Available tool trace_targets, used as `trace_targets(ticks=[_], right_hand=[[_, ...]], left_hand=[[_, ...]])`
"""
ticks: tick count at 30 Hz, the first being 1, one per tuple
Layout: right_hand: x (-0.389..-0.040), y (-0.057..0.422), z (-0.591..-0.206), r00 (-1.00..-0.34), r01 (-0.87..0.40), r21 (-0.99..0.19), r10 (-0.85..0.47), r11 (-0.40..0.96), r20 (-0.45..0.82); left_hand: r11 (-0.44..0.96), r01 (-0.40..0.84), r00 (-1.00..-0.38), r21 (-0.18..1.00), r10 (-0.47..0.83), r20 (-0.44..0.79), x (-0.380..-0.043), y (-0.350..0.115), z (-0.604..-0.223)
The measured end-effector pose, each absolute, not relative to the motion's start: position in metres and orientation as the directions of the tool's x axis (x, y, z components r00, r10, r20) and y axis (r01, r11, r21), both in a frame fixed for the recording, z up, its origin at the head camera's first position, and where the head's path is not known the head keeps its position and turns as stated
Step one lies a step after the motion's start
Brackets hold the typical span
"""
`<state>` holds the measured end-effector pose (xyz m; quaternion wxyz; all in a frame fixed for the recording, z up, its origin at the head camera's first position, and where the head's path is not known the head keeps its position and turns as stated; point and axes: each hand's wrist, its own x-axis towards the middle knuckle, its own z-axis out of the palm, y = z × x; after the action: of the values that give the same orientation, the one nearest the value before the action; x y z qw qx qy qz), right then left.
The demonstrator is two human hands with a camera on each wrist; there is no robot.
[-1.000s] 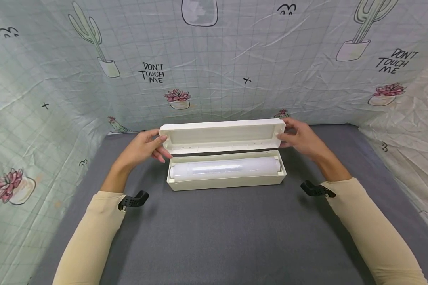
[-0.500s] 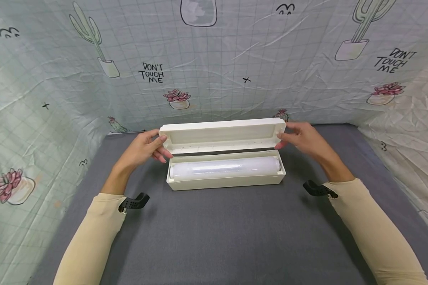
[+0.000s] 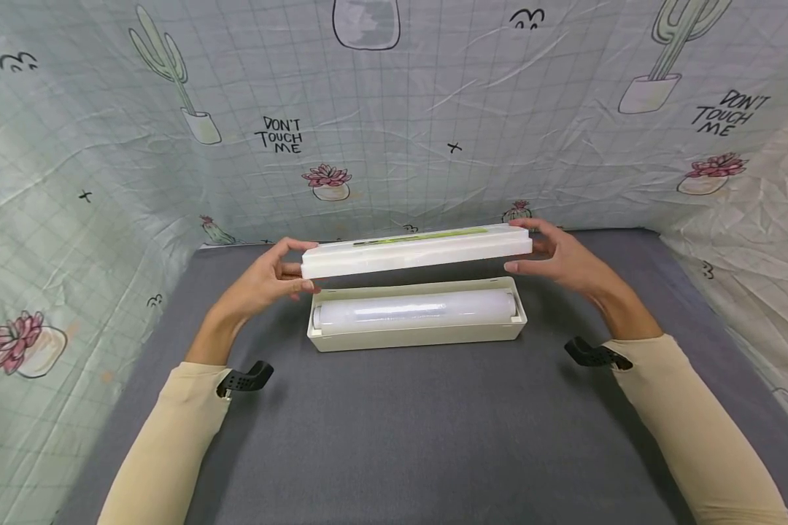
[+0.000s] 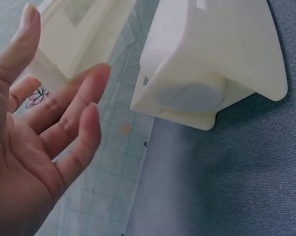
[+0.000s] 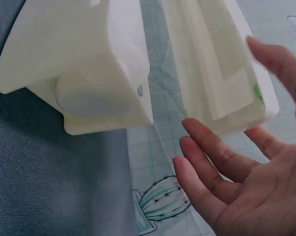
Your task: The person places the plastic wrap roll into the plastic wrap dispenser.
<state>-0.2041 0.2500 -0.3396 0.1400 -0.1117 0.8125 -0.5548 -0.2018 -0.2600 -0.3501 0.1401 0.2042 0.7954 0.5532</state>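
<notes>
A long white dispenser lid (image 3: 416,255) spans my two hands above the back edge of its base, top upward, a green stripe along it. My left hand (image 3: 249,283) holds the lid's left end; in the left wrist view its fingers (image 4: 91,81) lie at the lid's end (image 4: 81,37). My right hand (image 3: 574,264) holds the right end, thumb below and fingers on top. In the right wrist view the lid's hollow underside (image 5: 201,64) shows. The cream dispenser base (image 3: 420,336) sits uncovered on the table, with a roll of plastic wrap (image 3: 414,310) lying inside.
A dark grey cloth (image 3: 407,437) covers the table. Behind and at both sides hangs a pale sheet (image 3: 394,109) printed with cacti. Black wrist straps (image 3: 246,377) sit at the sleeve cuffs.
The lid has rolled over between my hands: its inside faced me before, and now its top and front edge show. My fingers have shifted on both ends. The base and roll have stayed put.
</notes>
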Motion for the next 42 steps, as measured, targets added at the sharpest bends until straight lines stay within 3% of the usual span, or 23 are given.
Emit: trace_targets(ticks=[9,16,27,36,42], right_hand=[[-0.204,0.247,-0.343,-0.959,-0.009,-0.937,-0.269,0.350,-0.091],[-0.202,0.246,-0.346,-0.948,0.020,-0.959,-0.299,0.283,-0.108],[-0.203,0.246,-0.348,-0.932,-0.048,-0.936,-0.353,0.348,-0.084],[-0.202,0.248,-0.347,-0.912,-0.077,-0.875,-0.388,0.479,-0.132],[-0.199,0.248,-0.347,-0.903,-0.114,-0.849,-0.409,0.516,-0.128]], left_hand=[[0.323,0.199,-0.876,0.925,0.483,0.020,-0.201,-0.258,-0.358],[0.335,0.155,-0.886,0.929,0.462,-0.019,-0.198,-0.255,-0.361],[0.290,0.075,-0.893,0.954,0.444,-0.065,-0.198,-0.253,-0.361],[0.415,0.073,-0.898,0.907,0.424,-0.121,-0.194,-0.252,-0.356],[0.421,0.083,-0.888,0.903,0.442,-0.125,-0.193,-0.250,-0.358]])
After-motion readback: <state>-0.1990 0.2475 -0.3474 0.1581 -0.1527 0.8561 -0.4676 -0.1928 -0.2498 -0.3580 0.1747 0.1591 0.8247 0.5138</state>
